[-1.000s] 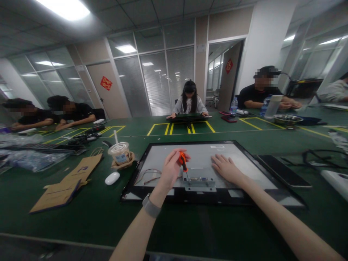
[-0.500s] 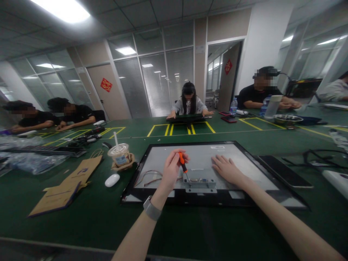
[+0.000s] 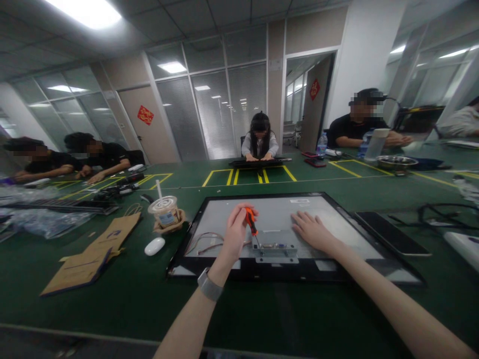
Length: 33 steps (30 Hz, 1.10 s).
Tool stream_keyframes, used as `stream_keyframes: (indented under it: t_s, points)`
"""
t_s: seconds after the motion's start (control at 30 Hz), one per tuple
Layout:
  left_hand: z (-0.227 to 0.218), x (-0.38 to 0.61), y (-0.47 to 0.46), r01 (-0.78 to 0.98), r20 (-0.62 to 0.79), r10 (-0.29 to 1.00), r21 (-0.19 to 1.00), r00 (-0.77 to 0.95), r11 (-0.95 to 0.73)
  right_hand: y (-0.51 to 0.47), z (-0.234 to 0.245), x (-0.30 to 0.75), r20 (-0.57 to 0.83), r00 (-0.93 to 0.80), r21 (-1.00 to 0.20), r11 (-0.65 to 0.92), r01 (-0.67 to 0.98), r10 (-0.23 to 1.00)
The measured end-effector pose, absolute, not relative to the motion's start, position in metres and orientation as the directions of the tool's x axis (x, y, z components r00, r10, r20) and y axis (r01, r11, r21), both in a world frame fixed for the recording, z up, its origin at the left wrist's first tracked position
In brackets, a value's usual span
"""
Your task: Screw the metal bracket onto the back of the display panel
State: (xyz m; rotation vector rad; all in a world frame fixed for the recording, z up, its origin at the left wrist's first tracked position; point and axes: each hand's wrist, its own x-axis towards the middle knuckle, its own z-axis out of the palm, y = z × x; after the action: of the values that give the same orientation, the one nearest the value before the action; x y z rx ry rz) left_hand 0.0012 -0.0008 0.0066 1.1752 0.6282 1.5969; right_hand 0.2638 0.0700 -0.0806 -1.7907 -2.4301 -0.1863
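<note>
The left hand (image 3: 239,227) grips an orange screwdriver (image 3: 250,219), seemingly turning it at the left end of the near bracket (image 3: 276,253), calling next for steady pressure, the right hand (image 3: 311,231) spread flat on the panel (image 3: 269,212).

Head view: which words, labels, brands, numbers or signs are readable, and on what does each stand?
"福", probably: right-hand red sign, on a door.
Left-hand red sign, on another door: too blurred.
White label on panel: too small.
Cup label: too blurred.
Paper bag print: too blurred.
Nothing else is readable.
</note>
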Motion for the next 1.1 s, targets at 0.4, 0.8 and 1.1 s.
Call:
stream_keyframes:
  t_s: [0.4, 0.8, 1.1]
  points:
    - [0.0032, 0.0001, 0.0006, -0.405, 0.379, 0.925, 0.847, 0.007, -0.344, 0.0672, -0.0740, 0.2618, 0.111, -0.281, 0.032, 0.279, 0.960, 0.953]
    - [0.0012, -0.0021, 0.0014, -0.243, 0.426, 0.903, 0.871, -0.058, -0.427, 0.0683, -0.0781, 0.2625, 0.143, -0.286, 0.040, 0.283, 0.958, 0.947]
    - [0.0011, -0.0023, 0.0017, -0.150, 0.461, 0.881, 0.868, -0.108, -0.473, 0.0674, -0.0746, 0.2630, 0.126, -0.297, 0.034, 0.295, 0.955, 0.947]
